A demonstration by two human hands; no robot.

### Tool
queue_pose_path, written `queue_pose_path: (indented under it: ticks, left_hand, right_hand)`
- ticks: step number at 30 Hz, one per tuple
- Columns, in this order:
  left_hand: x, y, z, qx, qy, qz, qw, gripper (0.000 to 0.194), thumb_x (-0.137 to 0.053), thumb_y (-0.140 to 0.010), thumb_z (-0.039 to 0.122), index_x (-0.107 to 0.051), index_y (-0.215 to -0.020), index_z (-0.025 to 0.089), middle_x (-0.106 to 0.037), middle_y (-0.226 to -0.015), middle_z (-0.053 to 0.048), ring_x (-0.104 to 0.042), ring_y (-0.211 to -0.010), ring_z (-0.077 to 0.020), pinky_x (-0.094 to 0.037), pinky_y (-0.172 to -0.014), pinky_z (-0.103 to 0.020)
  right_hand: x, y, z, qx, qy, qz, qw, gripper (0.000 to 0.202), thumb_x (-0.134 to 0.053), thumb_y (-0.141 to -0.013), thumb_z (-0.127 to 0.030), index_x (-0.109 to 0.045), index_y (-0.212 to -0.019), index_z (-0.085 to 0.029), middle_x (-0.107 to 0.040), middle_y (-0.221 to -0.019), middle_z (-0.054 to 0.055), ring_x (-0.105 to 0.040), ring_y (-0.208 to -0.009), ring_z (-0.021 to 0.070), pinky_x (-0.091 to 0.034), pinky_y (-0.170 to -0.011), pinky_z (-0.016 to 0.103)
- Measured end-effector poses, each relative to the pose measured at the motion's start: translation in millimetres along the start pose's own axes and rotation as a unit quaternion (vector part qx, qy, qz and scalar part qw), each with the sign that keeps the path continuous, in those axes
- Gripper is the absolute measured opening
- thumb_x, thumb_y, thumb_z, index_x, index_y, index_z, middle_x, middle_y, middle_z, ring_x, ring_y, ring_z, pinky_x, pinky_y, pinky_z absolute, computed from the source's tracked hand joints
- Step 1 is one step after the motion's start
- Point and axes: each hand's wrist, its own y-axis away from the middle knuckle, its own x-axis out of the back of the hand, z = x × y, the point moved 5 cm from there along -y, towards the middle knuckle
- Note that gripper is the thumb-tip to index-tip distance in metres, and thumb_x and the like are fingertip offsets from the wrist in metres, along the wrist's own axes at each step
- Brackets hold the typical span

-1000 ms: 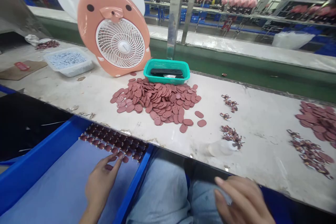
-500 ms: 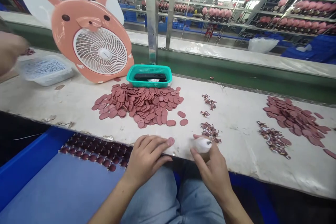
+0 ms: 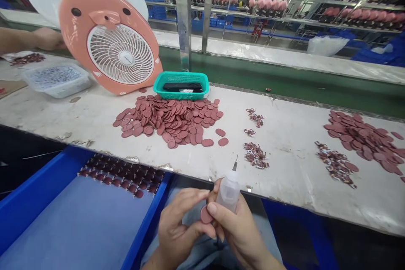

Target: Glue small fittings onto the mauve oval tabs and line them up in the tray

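Note:
A translucent squeeze bottle with a needle tip (image 3: 228,192) stands nearly upright in my right hand (image 3: 236,223), whose fingers are wrapped round it. My right thumb tip also presses on the edge of a small dark-pink oval piece (image 3: 206,214). My left hand (image 3: 177,223) is around this piece, index finger above it and thumb at its lower edge, fingers apart. Both hands are just off the front edge of the table, over my lap. On the table beyond lies a heap of similar oval pieces (image 3: 177,120). Small brown-and-white parts (image 3: 255,155) lie in clusters to its right.
A pink animal-shaped fan (image 3: 76,44) stands beside a green basket (image 3: 158,88). At left are a clear tub (image 3: 60,90) and another person's hand (image 3: 47,39). A blue bin (image 3: 79,223) holds rows of assembled pieces. More oval pieces (image 3: 363,141) lie at right.
My hands have come together and back off the table edge. The bottle has turned upright, needle up. The oval piece has moved from my left fingertips to between both hands.

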Motion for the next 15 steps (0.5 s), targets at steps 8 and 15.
queue_pose_path:
  ticks: [8,15]
  left_hand:
    - [4.9,34,-24,0.384,0.262,0.183,0.866,0.030,-0.086,-0.067,0.046,-0.081,-0.090,0.029,-0.079,-0.087,-0.005,-0.072,-0.080,-0.0208,-0.060,-0.069,-0.026]
    - [6.5,37,-6,0.493,0.332,0.229,0.771,0.046,-0.086,-0.063,0.054,-0.080,-0.099,0.026,-0.070,-0.084,-0.004,-0.066,-0.080,-0.0190,-0.058,-0.060,-0.025]
  right_hand:
    - [21,13,-3,0.069,0.242,0.077,0.965,0.049,-0.053,-0.094,-0.051,-0.031,-0.130,-0.026,-0.061,-0.084,0.000,-0.057,-0.059,0.0134,-0.046,-0.046,0.021]
    - [43,41,-46,0.240,0.406,0.050,0.880,0.032,-0.070,-0.087,-0.043,-0.065,-0.110,-0.022,-0.071,-0.093,0.009,-0.070,-0.072,0.0222,-0.057,-0.058,0.027]
